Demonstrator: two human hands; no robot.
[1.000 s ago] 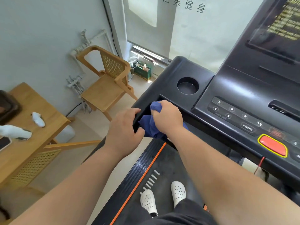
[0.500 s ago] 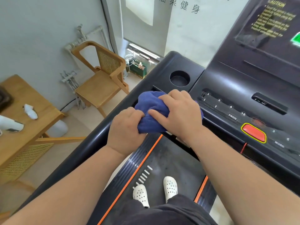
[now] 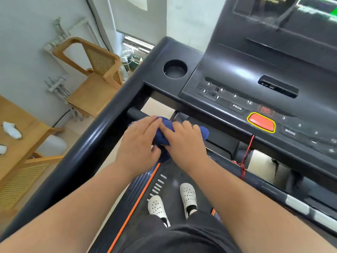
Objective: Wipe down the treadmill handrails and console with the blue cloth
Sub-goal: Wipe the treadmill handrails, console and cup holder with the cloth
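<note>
Both hands press a bunched blue cloth onto the treadmill's front crossbar below the console; left hand and right hand curl their fingers over it, its long axis following the bar.

The crumpled cloth was deep blue. The glossy treadmill console was black, with white button lettering and a red oval button edged in yellow. The dark running deck bore an orange stripe. The perforated clogs were white. The far-left wooden cane-back chair was honey-tan.
</note>
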